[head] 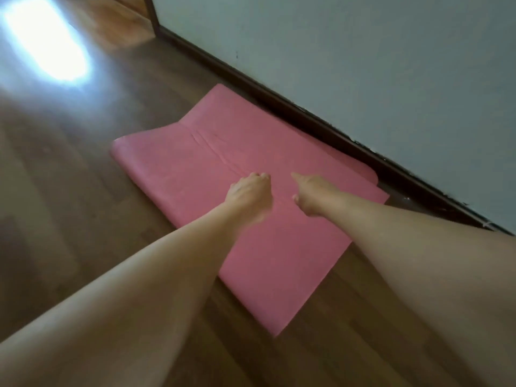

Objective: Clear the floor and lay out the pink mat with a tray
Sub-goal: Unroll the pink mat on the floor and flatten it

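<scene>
Head view, looking down along both of my bare forearms. The pink mat (251,169) lies on the wooden floor (69,191), folded over itself, its long edge running close beside the dark skirting board (321,121) at the foot of the pale wall (363,65). The fold at the mat's left end is rounded and slightly raised off the boards; a shallow crease line runs along the upper layer towards my hands. A lower layer shows beyond the far corner and at the corner nearest the wall, offset from the layer above it.

My left hand (250,191) rests knuckles-up on the upper layer, fingers curled under and pressed together; whether they pinch the material I cannot tell, since the fingertips are hidden beneath the hand. My right hand (310,194) sits just beside it on the same layer, the two hands near but apart. Its forefinger and thumb extend towards the crease; the other fingers are folded out of sight, so any grip on the mat cannot be confirmed.

The floor is brown wood-grain plank, glossy, with a bright patch of glare (47,43) at upper left. A dark upright frame edge (152,12) meets the skirting at the top of the view. The picture is soft with blur
</scene>
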The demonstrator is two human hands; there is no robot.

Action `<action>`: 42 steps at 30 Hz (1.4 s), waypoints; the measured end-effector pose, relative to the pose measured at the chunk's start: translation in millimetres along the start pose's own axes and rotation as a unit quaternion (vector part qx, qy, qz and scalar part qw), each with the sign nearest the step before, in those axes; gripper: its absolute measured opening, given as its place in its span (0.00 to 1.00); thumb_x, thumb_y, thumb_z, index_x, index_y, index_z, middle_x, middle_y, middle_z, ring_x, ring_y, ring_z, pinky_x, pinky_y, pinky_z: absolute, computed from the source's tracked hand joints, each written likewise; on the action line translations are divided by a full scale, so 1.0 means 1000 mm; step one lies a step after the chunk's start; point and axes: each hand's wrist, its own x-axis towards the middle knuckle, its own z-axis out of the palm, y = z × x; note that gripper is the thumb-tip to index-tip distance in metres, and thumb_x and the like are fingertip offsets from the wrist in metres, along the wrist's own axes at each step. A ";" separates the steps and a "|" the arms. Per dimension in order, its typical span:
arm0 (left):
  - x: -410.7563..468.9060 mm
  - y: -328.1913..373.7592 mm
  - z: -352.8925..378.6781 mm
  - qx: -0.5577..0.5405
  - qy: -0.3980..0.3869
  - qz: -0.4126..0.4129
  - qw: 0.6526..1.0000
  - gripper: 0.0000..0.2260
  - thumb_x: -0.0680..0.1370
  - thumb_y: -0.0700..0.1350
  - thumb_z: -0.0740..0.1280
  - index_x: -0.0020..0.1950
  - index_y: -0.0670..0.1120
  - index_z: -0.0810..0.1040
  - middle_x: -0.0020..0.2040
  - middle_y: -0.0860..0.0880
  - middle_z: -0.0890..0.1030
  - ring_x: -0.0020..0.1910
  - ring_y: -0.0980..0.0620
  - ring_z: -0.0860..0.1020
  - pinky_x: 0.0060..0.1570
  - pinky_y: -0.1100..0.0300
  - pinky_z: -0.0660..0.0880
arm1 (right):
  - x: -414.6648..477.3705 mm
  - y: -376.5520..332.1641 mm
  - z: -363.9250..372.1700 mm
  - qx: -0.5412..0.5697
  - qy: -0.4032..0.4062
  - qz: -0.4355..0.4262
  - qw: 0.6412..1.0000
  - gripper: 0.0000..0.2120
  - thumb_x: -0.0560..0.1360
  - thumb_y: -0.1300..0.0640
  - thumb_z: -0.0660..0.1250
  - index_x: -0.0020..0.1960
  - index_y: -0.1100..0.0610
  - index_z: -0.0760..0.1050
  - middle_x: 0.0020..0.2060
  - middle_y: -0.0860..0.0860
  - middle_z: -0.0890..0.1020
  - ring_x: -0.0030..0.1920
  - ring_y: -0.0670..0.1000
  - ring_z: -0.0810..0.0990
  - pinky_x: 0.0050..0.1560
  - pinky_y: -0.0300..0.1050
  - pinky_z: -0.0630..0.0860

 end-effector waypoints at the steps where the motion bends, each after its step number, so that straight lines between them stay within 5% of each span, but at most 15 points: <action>1: -0.002 0.006 0.000 -0.009 0.000 -0.017 1.000 0.15 0.78 0.40 0.57 0.65 0.43 0.69 0.63 0.43 0.72 0.61 0.40 0.72 0.57 0.50 0.69 | 0.001 0.009 -0.002 -0.006 -0.003 -0.008 1.000 0.33 0.78 0.60 0.60 0.77 0.52 0.45 0.72 0.57 0.64 0.70 0.59 0.65 0.68 0.51 0.66; 8: -0.018 0.047 0.022 -0.044 -0.019 -0.103 0.993 0.16 0.79 0.44 0.57 0.66 0.42 0.68 0.62 0.42 0.71 0.61 0.38 0.72 0.55 0.50 0.70 | 0.010 0.082 0.000 0.011 -0.016 -0.057 0.998 0.29 0.80 0.55 0.57 0.76 0.59 0.48 0.76 0.57 0.53 0.75 0.57 0.55 0.73 0.49 0.55; 15: -0.037 0.083 0.052 -0.049 -0.011 -0.101 0.994 0.15 0.80 0.44 0.57 0.66 0.42 0.68 0.62 0.44 0.72 0.59 0.40 0.74 0.56 0.49 0.71 | 0.042 0.132 0.000 0.006 -0.019 -0.034 0.999 0.26 0.79 0.54 0.60 0.72 0.64 0.59 0.71 0.62 0.64 0.71 0.61 0.63 0.69 0.51 0.64; 20: -0.038 0.101 0.071 -0.062 -0.011 -0.113 0.992 0.16 0.80 0.44 0.58 0.67 0.43 0.67 0.62 0.44 0.72 0.59 0.42 0.73 0.56 0.50 0.70 | 0.060 0.132 0.004 0.006 -0.048 -0.027 0.998 0.31 0.79 0.53 0.59 0.75 0.63 0.50 0.74 0.63 0.56 0.75 0.60 0.54 0.72 0.51 0.58; 23: -0.033 0.109 0.074 -0.080 0.001 -0.120 0.990 0.17 0.80 0.44 0.58 0.68 0.43 0.66 0.63 0.44 0.72 0.60 0.42 0.73 0.57 0.49 0.69 | 0.068 0.133 0.011 0.024 -0.051 0.004 0.998 0.32 0.79 0.55 0.60 0.76 0.60 0.47 0.74 0.63 0.54 0.73 0.64 0.57 0.71 0.55 0.60; 29: -0.022 0.133 0.077 -0.108 0.007 -0.110 0.988 0.19 0.80 0.44 0.58 0.70 0.44 0.64 0.65 0.44 0.71 0.62 0.41 0.72 0.60 0.48 0.70 | 0.064 0.120 0.012 0.052 0.024 0.039 0.998 0.29 0.78 0.55 0.59 0.75 0.59 0.51 0.71 0.61 0.58 0.69 0.63 0.60 0.67 0.54 0.60; 33: -0.015 0.150 0.074 -0.180 0.037 -0.114 0.976 0.20 0.80 0.47 0.59 0.72 0.45 0.63 0.64 0.44 0.73 0.61 0.42 0.73 0.59 0.49 0.71 | 0.065 0.116 -0.004 0.137 0.057 0.001 0.989 0.23 0.79 0.49 0.57 0.68 0.64 0.65 0.67 0.62 0.69 0.66 0.62 0.69 0.62 0.50 0.68; 39: -0.017 0.178 0.060 -0.384 0.108 -0.165 0.902 0.25 0.76 0.60 0.63 0.67 0.47 0.64 0.60 0.46 0.76 0.51 0.50 0.76 0.51 0.53 0.75 | 0.058 0.099 -0.031 0.392 -0.096 -0.031 0.915 0.16 0.73 0.45 0.65 0.47 0.58 0.78 0.41 0.54 0.82 0.36 0.52 0.80 0.30 0.40 0.73; 42: -0.025 0.178 0.054 -0.387 0.130 -0.198 0.891 0.24 0.74 0.58 0.66 0.63 0.47 0.63 0.56 0.46 0.77 0.49 0.47 0.78 0.50 0.48 0.77 | 0.051 0.083 -0.041 0.405 -0.134 -0.076 0.901 0.19 0.74 0.41 0.61 0.54 0.55 0.76 0.42 0.55 0.81 0.41 0.55 0.80 0.41 0.49 0.78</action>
